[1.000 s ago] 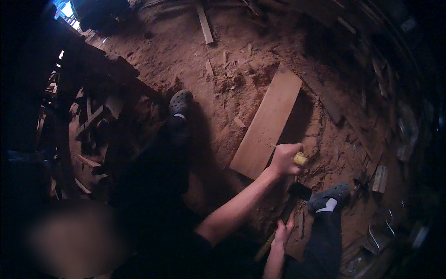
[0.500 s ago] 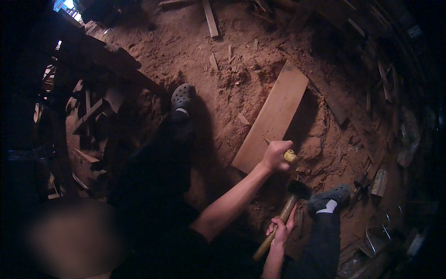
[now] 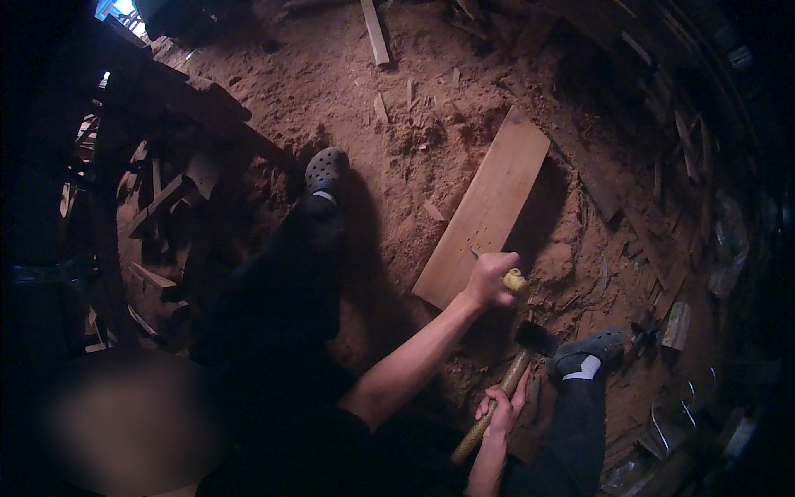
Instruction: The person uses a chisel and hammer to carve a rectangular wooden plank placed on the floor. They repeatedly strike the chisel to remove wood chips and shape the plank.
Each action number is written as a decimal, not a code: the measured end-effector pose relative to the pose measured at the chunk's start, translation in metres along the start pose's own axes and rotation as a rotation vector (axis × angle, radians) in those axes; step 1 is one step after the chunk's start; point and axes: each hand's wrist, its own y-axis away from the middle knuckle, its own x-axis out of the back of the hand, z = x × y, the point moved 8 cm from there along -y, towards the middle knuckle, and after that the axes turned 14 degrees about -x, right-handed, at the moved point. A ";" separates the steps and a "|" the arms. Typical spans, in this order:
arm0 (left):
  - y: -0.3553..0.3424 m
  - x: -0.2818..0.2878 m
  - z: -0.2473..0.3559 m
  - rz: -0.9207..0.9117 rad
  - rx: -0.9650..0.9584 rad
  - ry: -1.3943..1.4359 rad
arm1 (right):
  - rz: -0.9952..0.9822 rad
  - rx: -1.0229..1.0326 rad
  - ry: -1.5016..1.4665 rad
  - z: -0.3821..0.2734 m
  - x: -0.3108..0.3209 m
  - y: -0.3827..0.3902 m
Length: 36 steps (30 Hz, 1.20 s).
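My left hand [image 3: 493,279] is closed around a chisel; its yellowish handle [image 3: 515,280] sticks out on the right side of the fist. The chisel's thin metal tip [image 3: 474,251] shows on the other side, at the surface of a pale wooden board [image 3: 489,203]. Small dark marks dot the board near the tip. My right hand [image 3: 501,407], lower and to the right, grips a hammer by its light wooden handle [image 3: 517,367]. The dark hammer head [image 3: 534,337] is below the left fist, apart from the chisel.
Grey clogs, one on the left [image 3: 327,170] and one on the right [image 3: 598,349], are on my feet either side of the board. Reddish-brown dirt or sawdust covers the ground, with a wood strip [image 3: 374,33] and several chips. Scrap wood [image 3: 161,203] lies at the left.
The left fist and chisel handle have tilted very slightly. The hammer head has shifted a little to the right. The board stays where it was.
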 end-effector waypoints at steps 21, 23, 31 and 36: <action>0.005 0.006 -0.010 0.107 0.015 0.001 | 0.037 0.183 0.043 -0.025 -0.001 0.017; 0.002 0.008 -0.007 0.124 0.052 -0.006 | 0.069 0.259 0.220 -0.044 -0.001 0.026; 0.004 0.001 -0.011 0.068 0.043 0.022 | 0.301 0.847 0.853 -0.101 -0.033 0.043; 0.000 -0.003 -0.005 -0.010 -0.010 0.013 | 0.143 0.585 0.750 -0.101 -0.058 0.039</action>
